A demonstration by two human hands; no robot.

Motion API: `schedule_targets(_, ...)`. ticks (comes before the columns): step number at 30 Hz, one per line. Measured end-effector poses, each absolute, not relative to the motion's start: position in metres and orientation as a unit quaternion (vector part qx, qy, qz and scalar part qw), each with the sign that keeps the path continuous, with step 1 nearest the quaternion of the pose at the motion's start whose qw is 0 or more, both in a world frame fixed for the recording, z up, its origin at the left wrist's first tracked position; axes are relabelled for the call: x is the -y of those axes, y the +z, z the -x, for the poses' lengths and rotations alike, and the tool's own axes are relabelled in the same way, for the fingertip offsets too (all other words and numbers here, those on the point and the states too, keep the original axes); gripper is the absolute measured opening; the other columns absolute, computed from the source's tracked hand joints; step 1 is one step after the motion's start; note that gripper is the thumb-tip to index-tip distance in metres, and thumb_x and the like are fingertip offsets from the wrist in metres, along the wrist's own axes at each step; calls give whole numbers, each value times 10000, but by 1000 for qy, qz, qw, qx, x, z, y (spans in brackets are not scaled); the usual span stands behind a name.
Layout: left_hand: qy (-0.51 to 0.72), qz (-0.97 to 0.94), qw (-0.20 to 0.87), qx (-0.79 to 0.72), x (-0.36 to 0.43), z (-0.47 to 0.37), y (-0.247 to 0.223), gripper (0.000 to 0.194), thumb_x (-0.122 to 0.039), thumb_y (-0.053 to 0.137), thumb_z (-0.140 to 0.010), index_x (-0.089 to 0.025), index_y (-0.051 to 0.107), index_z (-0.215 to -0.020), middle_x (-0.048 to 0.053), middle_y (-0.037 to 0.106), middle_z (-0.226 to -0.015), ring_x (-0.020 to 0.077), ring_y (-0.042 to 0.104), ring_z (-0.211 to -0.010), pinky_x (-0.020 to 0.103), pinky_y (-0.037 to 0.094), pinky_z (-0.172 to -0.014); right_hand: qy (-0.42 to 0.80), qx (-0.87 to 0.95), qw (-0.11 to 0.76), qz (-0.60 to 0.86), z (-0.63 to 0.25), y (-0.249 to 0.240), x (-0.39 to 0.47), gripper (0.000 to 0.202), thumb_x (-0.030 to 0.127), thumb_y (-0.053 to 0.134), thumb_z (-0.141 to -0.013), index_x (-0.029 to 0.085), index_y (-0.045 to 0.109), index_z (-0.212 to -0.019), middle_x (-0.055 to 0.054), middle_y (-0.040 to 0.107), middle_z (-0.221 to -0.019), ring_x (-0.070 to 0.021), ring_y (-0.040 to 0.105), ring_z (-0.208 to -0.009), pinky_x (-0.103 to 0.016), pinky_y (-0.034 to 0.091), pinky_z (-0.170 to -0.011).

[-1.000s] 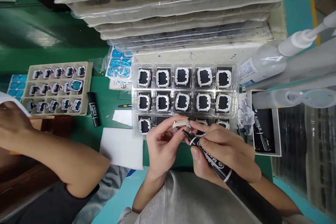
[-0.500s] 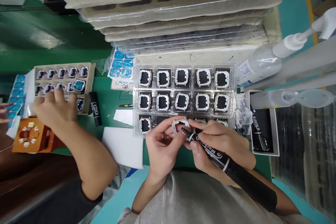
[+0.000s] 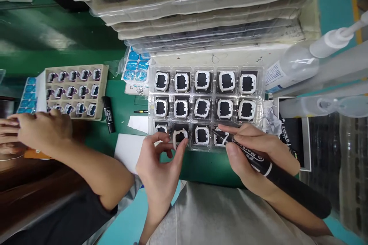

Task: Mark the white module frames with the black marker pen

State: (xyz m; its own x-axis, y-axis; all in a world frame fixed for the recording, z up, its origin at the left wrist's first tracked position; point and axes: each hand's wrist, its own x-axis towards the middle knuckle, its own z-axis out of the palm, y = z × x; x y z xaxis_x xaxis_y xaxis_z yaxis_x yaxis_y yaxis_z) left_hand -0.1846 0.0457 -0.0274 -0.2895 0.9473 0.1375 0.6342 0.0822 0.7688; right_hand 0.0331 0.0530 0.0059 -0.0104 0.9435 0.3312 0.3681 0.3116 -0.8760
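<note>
With my left hand (image 3: 159,164) I straddle a white frame (image 3: 175,138) at the near row's second pocket from left in the clear tray (image 3: 151,92). Thumb and fingers flank it, but I cannot tell whether this grip clamps it. My right hand (image 3: 273,148) is closed around the black marker (image 3: 254,157) pen-style, apparently for tip control. Pockets presumably keep the frames spaced on the tabletop (image 3: 201,166).

Tray (image 3: 214,97) glossy plastic (see-through); held marker (image 3: 290,184) smooth; shirt (image 3: 207,214) matt cloth.
</note>
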Motion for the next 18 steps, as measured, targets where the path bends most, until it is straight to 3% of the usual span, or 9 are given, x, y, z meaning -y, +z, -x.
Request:
schedule_targets(4, 341, -629, 143, -684, -50, 182, -32, 283, -309, 894, -894, -225, 624, -879, -57, 616, -776, 97, 577, -597, 232, 476, -606, 272, 633, 517, 507, -29, 1, -53, 266, 84, 714, -961, 258, 629, -779, 15, 653, -656, -276, 856, -942, -341, 708, -750)
schedule_targets(8, 328, -675, 109, -652, -52, 188, -34, 126, -288, 838, -956, -223, 729, -953, -20, 696, -796, 129, 605, -650, 253, 484, -651, 223, 599, 591, 492, -25, -7, -49, 216, 53, 768, -894, 243, 706, -978, -22, 769, -834, -309, 856, -948, -406, 695, -764)
schedule_targets(10, 326, -673, 104, -655, -52, 191, -34, 105, -283, 828, -967, -223, 750, -1003, -18, 707, -789, 137, 618, -661, 260, 490, -671, 245, 589, 575, 512, -26, -9, -46, 143, 108, 778, -921, 240, 723, -909, -32, 770, -835, -295, 851, -974, -396, 700, -797)
schedule_targets(13, 337, -669, 98, -655, -48, 190, -33, 84, -254, 811, -978, -220, 751, -1026, -22, 685, -773, 135, 590, -649, 265, 475, -665, 290, 610, 508, 535, -34, -10, -44, 233, 181, 753, -984, 237, 711, -762, -42, 763, -803, -256, 845, -998, -349, 706, -857)
schedule_targets(18, 335, -712, 131, -603, -41, 173, -34, 104, -285, 810, -986, -217, 757, -1045, 11, 683, -829, 162, 630, -718, 284, 503, -686, 280, 637, 496, 519, -48, -13, -42, 194, 86, 799, -936, 227, 715, -832, -69, 837, -1023, -245, 844, -995, -335, 714, -858)
